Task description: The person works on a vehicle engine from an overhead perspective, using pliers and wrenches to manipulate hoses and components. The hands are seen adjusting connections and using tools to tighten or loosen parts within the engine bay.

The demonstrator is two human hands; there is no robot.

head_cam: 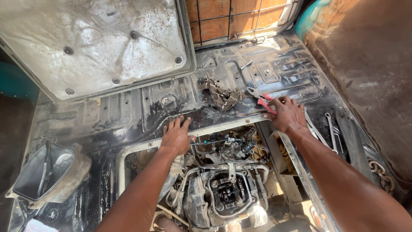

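Observation:
My left hand (176, 135) rests flat on the black metal floor panel (128, 111), fingers spread, at the edge of the engine opening. My right hand (288, 115) reaches to the right and closes its fingers around the red handles of a pair of pliers (259, 96) lying on the panel. Below both hands the exposed engine (227, 189) shows an open valve cover with a chain, hoses and wires.
A raised dirty grey hatch lid (94, 43) stands at the upper left. A striped rag (222, 95) lies beside the pliers. Wrenches (331, 129) and a chain (380, 169) lie at the right. A dusty plastic cover (47, 174) sits at the left.

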